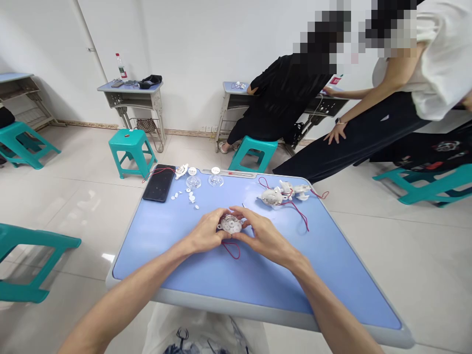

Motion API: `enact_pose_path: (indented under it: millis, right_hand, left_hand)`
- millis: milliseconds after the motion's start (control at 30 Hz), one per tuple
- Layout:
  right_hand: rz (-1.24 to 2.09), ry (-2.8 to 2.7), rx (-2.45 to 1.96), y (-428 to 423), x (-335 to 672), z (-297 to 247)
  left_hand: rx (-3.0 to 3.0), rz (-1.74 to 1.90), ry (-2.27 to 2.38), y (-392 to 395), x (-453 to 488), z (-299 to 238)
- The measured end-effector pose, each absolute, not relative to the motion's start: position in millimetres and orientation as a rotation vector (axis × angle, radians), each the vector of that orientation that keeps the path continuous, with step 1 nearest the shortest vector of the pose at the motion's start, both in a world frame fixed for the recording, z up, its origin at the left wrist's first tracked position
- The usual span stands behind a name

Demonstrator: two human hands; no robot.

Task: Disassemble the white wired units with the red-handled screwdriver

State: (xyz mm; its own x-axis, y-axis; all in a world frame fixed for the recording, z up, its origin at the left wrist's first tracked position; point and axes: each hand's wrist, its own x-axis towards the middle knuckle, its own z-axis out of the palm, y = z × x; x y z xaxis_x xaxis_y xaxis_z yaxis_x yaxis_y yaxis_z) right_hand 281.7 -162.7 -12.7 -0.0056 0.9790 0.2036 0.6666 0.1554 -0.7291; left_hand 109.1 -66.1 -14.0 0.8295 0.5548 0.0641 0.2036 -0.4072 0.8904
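Between my two hands is a small round whitish plastic piece (231,224) with holes in its face and a small loop at its left side. My left hand (210,230) grips its left edge with curled fingers and thumb. From the right, my right hand (258,228) closes its fingers and thumb around the other edge. A red cord loop (232,250) hangs out below the piece onto the blue desk (177,268). What the fingertips cover on the piece's rim is hidden.
A black phone (159,183) lies at the desk's back left, near small white parts (191,195) and clear round discs (216,181). Similar whitish pieces with red cords (273,196) lie at the right. Two people are beyond the desk, beside teal stools (254,152).
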Motion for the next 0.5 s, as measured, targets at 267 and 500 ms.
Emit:
enact_pose_path:
  millis: [267, 500]
  right_hand:
    - [0.598, -1.653, -1.664, -163.7, 280.1, -11.3]
    - [0.621, -1.608, -1.654, -163.0, 279.3, -8.5]
  left_hand:
    - [2.03, 0.43, 0.586, -65.8, 109.1, -16.9]
    - [2.021, 0.443, 0.582, -64.6, 109.3, -18.3]
